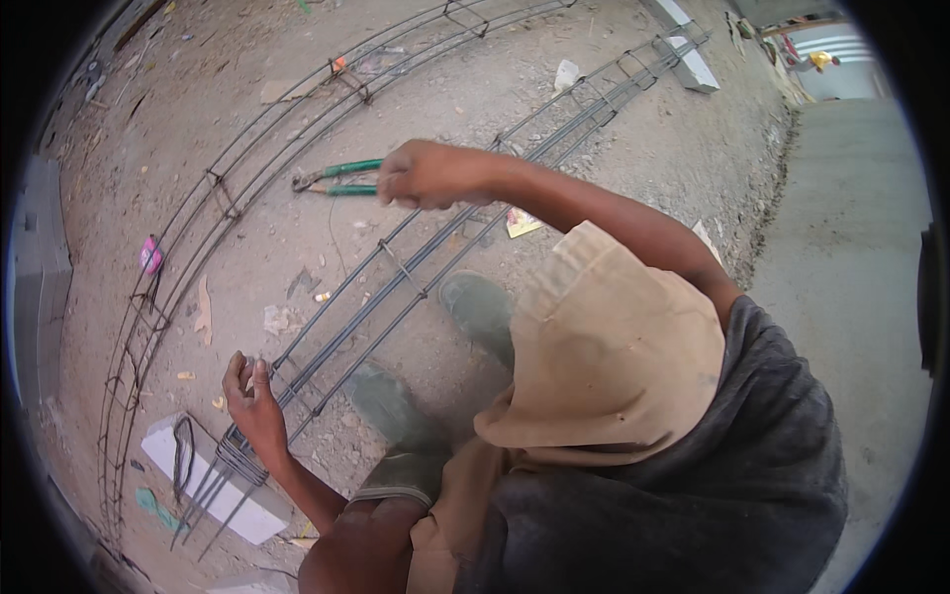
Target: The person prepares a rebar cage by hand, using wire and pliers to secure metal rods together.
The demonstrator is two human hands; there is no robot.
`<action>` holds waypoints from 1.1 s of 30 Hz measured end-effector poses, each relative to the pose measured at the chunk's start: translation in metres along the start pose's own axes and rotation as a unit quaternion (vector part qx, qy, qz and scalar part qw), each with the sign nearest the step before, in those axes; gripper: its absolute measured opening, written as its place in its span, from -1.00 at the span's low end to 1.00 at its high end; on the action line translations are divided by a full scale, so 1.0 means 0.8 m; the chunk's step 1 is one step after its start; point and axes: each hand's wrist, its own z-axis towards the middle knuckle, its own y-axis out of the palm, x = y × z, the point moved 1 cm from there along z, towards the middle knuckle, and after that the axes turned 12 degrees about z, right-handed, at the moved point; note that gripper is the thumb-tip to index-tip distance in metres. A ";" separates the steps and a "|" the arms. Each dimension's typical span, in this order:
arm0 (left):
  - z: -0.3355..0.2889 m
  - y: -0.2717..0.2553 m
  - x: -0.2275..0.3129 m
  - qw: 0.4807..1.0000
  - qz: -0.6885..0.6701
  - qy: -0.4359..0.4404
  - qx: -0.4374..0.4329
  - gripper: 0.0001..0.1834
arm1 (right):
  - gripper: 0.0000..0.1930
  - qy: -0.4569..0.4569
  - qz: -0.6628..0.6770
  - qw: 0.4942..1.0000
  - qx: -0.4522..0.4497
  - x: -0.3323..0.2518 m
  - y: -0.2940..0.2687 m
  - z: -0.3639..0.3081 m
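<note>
My right hand (421,176) is closed around the green handles of a pair of pincers (341,178), whose metal jaws point left above the ground. A long rebar cage (396,262) of straight bars and square stirrups runs diagonally below that hand. Beside the cage's near end is my left hand (259,406), thumb and fingers apart and slightly curled; whether it touches the bars or a wire I cannot tell. Several stirrups (240,457) are bunched together just below it. A white block (213,480) lies under this end of the cage.
A second, curved-looking rebar cage (213,198) lies to the left. More white blocks (693,67) support the far end, and others (40,277) stand at the left edge. A concrete strip (841,257) runs along the right. Litter and a pink item (150,255) lie on the dirt.
</note>
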 end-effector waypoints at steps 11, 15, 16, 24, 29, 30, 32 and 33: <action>-0.085 -0.061 -0.163 0.934 0.261 -0.189 0.155 -0.60 | -0.76 0.087 -0.172 0.925 0.328 0.201 -0.217 -0.029; -0.085 -0.082 -0.174 0.915 0.318 -0.174 0.176 -0.57 | -0.78 0.051 -0.236 0.937 0.253 0.213 -0.216 -0.007; -0.080 -0.086 -0.178 0.915 0.317 -0.182 0.170 -0.52 | -0.78 0.075 -0.277 0.919 0.269 0.217 -0.217 -0.005; -0.061 -0.134 -0.199 0.890 0.411 -0.161 0.112 -0.09 | -0.73 -0.026 -0.466 0.840 0.276 0.274 -0.232 0.021; -0.019 -0.067 -0.114 0.907 0.381 0.150 -0.100 0.34 | -0.71 0.047 -0.424 0.832 0.356 0.254 -0.212 -0.008; -0.034 -0.056 -0.113 0.900 0.379 0.154 -0.152 0.39 | -0.76 0.023 -0.418 0.842 0.341 0.228 -0.188 -0.001; -0.067 -0.050 -0.139 0.872 0.438 0.119 -0.184 0.53 | -0.80 0.024 -0.454 0.833 0.316 0.211 -0.168 0.045; -0.070 -0.045 -0.152 0.864 0.454 0.118 -0.184 0.53 | -0.69 0.026 -0.423 0.855 0.298 0.209 -0.177 0.055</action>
